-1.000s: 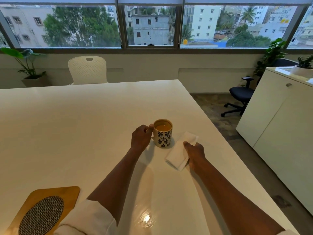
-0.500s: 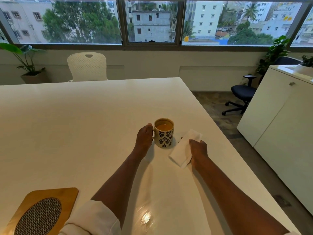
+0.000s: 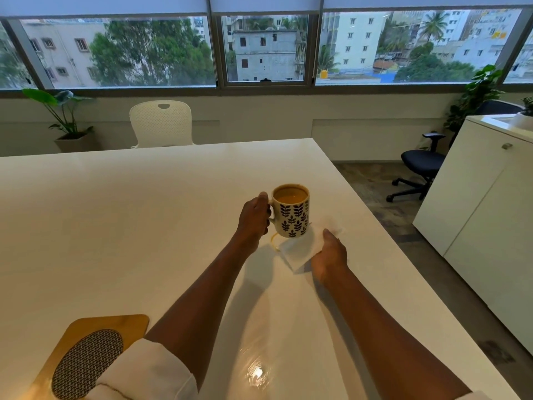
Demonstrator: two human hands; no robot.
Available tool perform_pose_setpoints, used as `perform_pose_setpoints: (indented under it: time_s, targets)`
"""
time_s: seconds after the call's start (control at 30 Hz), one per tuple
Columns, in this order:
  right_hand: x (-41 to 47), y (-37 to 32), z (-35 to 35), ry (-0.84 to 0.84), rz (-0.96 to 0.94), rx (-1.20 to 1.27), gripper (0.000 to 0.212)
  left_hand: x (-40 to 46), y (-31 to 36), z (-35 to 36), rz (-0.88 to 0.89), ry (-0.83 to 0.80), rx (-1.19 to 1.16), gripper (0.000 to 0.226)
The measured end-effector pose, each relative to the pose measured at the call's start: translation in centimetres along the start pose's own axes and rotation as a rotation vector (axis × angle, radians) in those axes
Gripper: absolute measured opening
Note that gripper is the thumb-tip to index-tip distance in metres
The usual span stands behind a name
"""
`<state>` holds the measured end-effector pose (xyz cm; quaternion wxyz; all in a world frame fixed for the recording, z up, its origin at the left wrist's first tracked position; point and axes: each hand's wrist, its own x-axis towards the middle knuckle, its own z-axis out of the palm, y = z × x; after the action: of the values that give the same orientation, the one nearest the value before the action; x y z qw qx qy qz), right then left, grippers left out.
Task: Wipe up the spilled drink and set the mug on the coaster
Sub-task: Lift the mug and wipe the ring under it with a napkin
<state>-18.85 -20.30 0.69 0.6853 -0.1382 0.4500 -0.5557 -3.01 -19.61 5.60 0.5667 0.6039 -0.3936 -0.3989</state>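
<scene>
A cream mug (image 3: 292, 215) with a dark leaf pattern holds a brown drink and hangs a little above the white table (image 3: 115, 226). My left hand (image 3: 255, 216) grips its handle. Below the mug a thin tan ring of spilled drink (image 3: 273, 243) marks the table. My right hand (image 3: 330, 255) holds a folded white napkin (image 3: 300, 249) flat on the table, its near corner at the ring. A wooden coaster (image 3: 86, 353) with a dark woven oval lies at the near left, partly under my left sleeve.
The table's right edge (image 3: 403, 255) runs close to my right arm. A white cabinet (image 3: 484, 226) stands to the right across a floor gap. A white chair (image 3: 161, 122) sits at the far side, a black office chair (image 3: 421, 166) beyond the corner.
My left hand has lifted the mug off the table, uncovering the ring of drink. My right hand has slid the napkin left, under the mug.
</scene>
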Motion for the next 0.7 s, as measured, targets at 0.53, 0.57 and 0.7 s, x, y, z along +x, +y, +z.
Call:
perform_pose_setpoints:
  time_s: [0.53, 0.57, 0.7]
  targets:
    - [-3.8, 0.2, 3.3, -0.455, 0.165, 0.517, 0.039, -3.9, 3.9, -0.6, 0.115, 0.005, 0.048, 0.045]
    - [-3.9, 0.3, 3.3, -0.454, 0.166, 0.518, 0.039, -4.1, 4.0, -0.7, 0.124, 0.003, 0.058, 0.046]
    - [-4.3, 0.7, 3.4, -0.483, 0.187, 0.494, 0.045, -4.9, 4.5, -1.1, 0.131, -0.003, 0.079, 0.045]
